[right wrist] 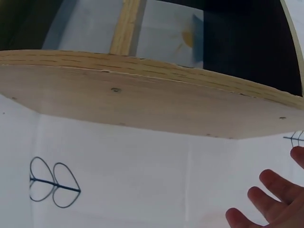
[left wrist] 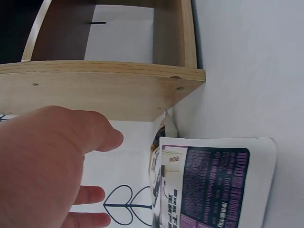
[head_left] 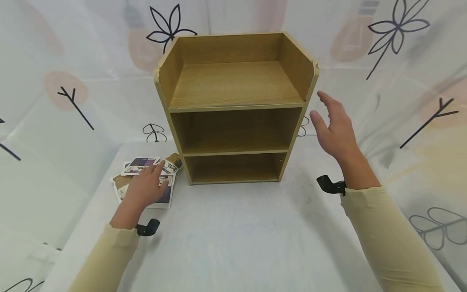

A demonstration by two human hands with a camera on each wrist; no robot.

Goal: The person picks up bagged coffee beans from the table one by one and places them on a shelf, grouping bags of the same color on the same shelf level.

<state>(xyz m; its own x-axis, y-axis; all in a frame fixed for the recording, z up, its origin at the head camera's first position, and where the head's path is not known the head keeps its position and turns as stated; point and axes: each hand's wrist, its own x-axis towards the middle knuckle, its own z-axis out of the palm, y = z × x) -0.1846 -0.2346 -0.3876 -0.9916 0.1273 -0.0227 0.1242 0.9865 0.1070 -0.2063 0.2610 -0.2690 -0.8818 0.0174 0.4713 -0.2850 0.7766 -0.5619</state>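
Observation:
A small wooden shelf unit [head_left: 235,106] with three tiers stands upright on the white table. To its left lies a loose pile of printed packets [head_left: 166,199], white with dark purple label panels and some brown parts. My left hand [head_left: 145,185] is over this pile with its fingers relaxed, partly covering it. From the left wrist view, the hand [left wrist: 47,161] appears beside the shelf's side panel [left wrist: 95,92], next to a packet [left wrist: 213,185], holding nothing. My right hand [head_left: 335,132] is raised beside the shelf's right side, fingers spread and apart from the wood.
White cloth [head_left: 237,16] printed with black plant outlines and pale pink patches hangs behind and around the table [head_left: 233,235]. Black wrist mounts [head_left: 147,227] sit on both of my wrists. The shelf's tiers hold nothing visible.

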